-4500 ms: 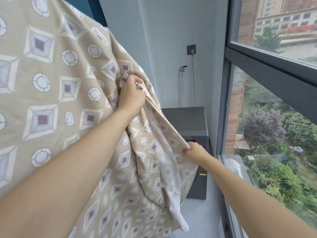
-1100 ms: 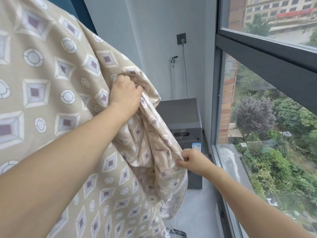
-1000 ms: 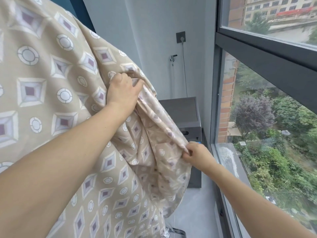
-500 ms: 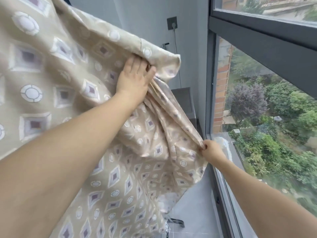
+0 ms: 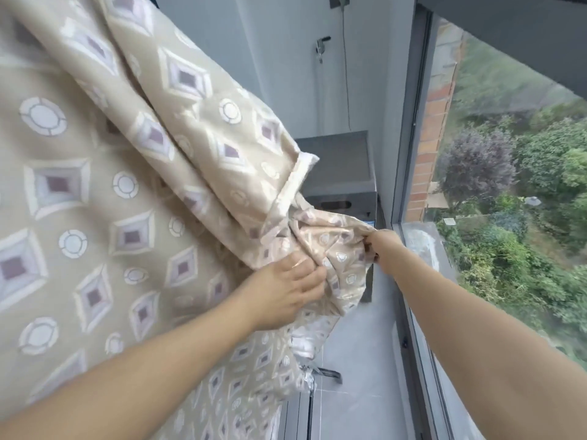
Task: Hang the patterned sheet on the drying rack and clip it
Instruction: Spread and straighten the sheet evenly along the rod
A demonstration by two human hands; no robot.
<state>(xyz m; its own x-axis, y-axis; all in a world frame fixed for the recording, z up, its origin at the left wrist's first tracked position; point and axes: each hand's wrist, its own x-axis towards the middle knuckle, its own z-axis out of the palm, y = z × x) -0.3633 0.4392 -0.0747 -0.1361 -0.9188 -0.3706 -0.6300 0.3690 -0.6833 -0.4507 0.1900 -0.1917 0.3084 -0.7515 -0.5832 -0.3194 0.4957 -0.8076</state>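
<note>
Patterned sheet (image 5: 95, 192) draped high on my left, bunched end hanging between my hands, near window (image 5: 508, 185). Rack itself hidden under fabric, no clips in view. Left hand (image 5: 286, 293) pinching gathered folds, fingers curled in. Right hand (image 5: 382, 246) gripping corner edge, pulled toward glass. Tip, I reckon: keep hem taut, tug corner outward and level so bunching flattens before clipping, don't drag whole sheet off.

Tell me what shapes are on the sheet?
Purple-centred diamonds and white circles on the beige sheet, clearest in the head view.
</note>
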